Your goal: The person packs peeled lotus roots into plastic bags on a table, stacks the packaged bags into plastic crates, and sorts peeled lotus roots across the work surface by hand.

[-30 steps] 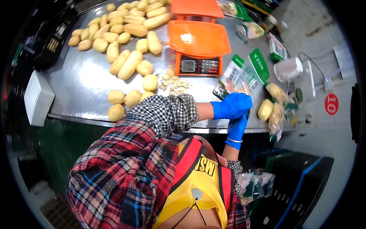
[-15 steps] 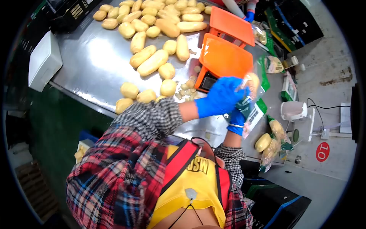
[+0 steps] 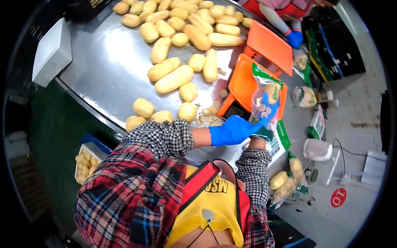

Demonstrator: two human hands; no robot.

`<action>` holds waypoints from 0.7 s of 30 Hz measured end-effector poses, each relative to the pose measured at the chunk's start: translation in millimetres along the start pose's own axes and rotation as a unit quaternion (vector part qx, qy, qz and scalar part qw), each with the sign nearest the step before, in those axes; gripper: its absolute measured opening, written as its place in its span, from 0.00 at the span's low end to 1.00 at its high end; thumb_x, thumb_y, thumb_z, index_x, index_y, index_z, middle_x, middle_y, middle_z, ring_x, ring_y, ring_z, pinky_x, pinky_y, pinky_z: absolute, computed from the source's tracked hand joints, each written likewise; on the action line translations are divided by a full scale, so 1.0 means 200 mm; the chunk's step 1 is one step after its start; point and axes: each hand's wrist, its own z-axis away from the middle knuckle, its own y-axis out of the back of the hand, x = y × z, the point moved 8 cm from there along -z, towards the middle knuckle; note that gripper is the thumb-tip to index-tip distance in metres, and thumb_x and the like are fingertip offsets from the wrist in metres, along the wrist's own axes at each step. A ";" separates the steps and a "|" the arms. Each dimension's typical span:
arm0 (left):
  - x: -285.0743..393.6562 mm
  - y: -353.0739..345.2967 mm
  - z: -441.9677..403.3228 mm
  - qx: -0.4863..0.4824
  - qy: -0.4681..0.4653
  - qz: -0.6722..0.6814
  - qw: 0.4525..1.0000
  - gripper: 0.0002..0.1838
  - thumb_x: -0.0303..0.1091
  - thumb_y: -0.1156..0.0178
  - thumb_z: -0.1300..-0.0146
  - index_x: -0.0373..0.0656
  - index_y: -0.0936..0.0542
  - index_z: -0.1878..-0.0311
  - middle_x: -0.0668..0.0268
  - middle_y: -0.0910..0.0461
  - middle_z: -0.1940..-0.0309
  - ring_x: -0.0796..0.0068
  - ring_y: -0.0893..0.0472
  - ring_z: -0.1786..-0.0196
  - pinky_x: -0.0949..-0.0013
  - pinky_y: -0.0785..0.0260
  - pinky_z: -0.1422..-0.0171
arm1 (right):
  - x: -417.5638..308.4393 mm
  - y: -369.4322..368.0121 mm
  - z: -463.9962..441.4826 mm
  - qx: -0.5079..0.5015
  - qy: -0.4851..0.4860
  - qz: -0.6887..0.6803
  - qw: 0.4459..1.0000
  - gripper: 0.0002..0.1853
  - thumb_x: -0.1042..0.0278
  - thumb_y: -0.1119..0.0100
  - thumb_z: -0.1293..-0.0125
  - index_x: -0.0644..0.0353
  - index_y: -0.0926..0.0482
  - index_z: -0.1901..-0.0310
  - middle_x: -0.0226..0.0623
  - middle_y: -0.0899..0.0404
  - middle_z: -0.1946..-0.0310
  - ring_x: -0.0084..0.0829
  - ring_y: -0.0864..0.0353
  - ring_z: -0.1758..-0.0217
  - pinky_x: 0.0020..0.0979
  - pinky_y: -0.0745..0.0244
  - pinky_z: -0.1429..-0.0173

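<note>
A clear plastic bag [image 3: 257, 90] with green printing is held upright over the front orange scale [image 3: 241, 78]. Inside it shows a pale yellow rounded root [image 3: 273, 93], possibly a lotus root. My left hand [image 3: 233, 131], in a blue glove, has its fingers closed at the bag's lower edge. Blue fingers of my right hand [image 3: 271, 110] show through the bag's film and grip it; whether they are behind or inside is unclear. Small cut slices [image 3: 211, 111] lie beside the scale, left of the bag.
Many smooth yellow roots [image 3: 175, 78] spread over the metal table [image 3: 103, 78]. A second orange scale [image 3: 271, 47] stands behind, near a co-worker's gloved hands [image 3: 294, 38]. Packed bags [image 3: 285, 192] and a white jug [image 3: 317, 149] sit right. A white container [image 3: 53, 53] occupies the table's left edge.
The bag has come more upright, its green top edge now over the front scale. My left hand has moved down to the bag's lower edge. More of the co-worker shows.
</note>
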 end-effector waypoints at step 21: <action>-1.34 1.11 1.78 0.257 0.581 0.179 0.751 0.24 0.34 0.35 0.40 0.43 0.26 0.40 0.72 0.25 0.69 0.83 0.26 0.67 0.80 0.33 0.64 | -0.07 0.37 0.69 0.150 0.016 0.061 0.987 0.10 0.75 0.40 0.39 0.67 0.22 0.56 0.39 0.20 0.63 0.29 0.23 0.64 0.29 0.26 0.58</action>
